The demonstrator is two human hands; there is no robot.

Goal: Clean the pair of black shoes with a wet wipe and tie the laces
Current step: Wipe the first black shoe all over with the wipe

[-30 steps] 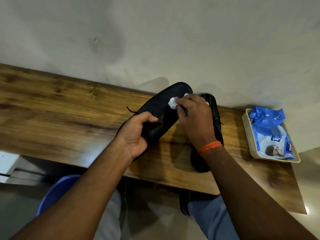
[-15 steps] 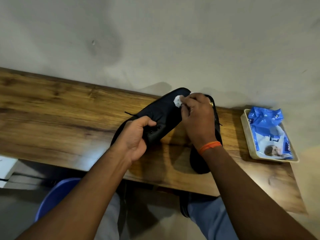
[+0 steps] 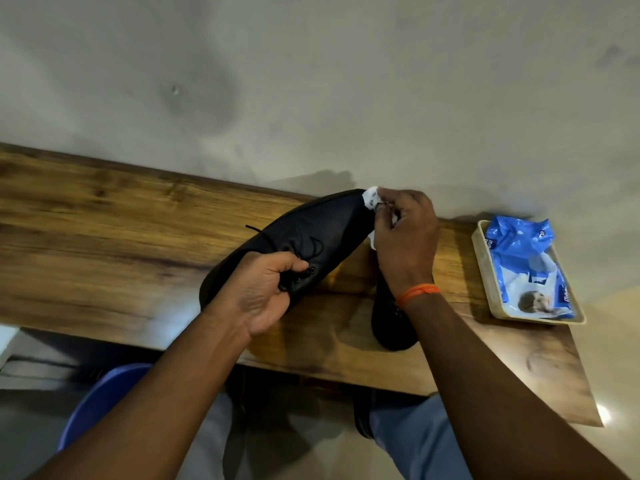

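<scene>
My left hand (image 3: 264,292) grips one black shoe (image 3: 318,230) at its heel end, by the eyelets, and holds it tilted with the toe pointing up and to the right. Its black laces (image 3: 304,245) lie loose across the top. My right hand (image 3: 405,237) pinches a crumpled white wet wipe (image 3: 371,198) against the toe tip of that shoe. The second black shoe (image 3: 389,323) lies on the wooden table (image 3: 104,244) under my right wrist, mostly hidden by the hand and arm.
A beige tray (image 3: 485,271) at the table's right end holds a blue pack of wet wipes (image 3: 523,258). A grey wall stands right behind the table. Below the table's front edge are a blue chair (image 3: 100,400) and my knees.
My right hand has slid the wipe along the held shoe from its middle to the toe tip. The left hand has kept its grip while the shoe turned to show its laces.
</scene>
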